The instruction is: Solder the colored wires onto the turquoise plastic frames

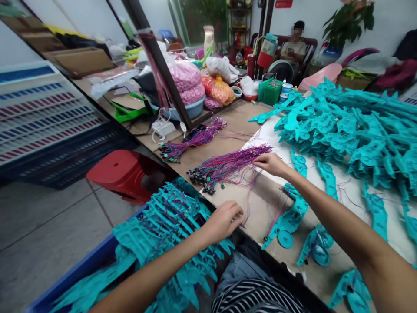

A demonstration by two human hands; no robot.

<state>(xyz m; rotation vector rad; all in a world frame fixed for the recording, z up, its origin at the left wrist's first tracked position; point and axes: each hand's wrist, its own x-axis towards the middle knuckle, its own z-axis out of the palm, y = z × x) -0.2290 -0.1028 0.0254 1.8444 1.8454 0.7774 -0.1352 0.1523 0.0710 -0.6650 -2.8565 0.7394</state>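
My right hand (272, 165) reaches over the table with its fingertips pinched at the loose end of a bundle of red, blue and purple wires (233, 163). Small black and green connectors show at the bundle's other end. My left hand (226, 219) is curled at the table's front edge, above a blue crate (81, 269) stacked with turquoise plastic parts (169, 221). Thin wires run near its fingertips; whether it holds one, I cannot make out. Several turquoise pieces (295, 213) with wires lie on the table to the right.
A second wire bundle (195, 141) lies farther back, beside a white power strip (163, 127). Turquoise parts (355, 134) are piled high at the right. A dark post (163, 65) rises from the table. A red stool (119, 174) stands left. A person (293, 48) sits at the back.
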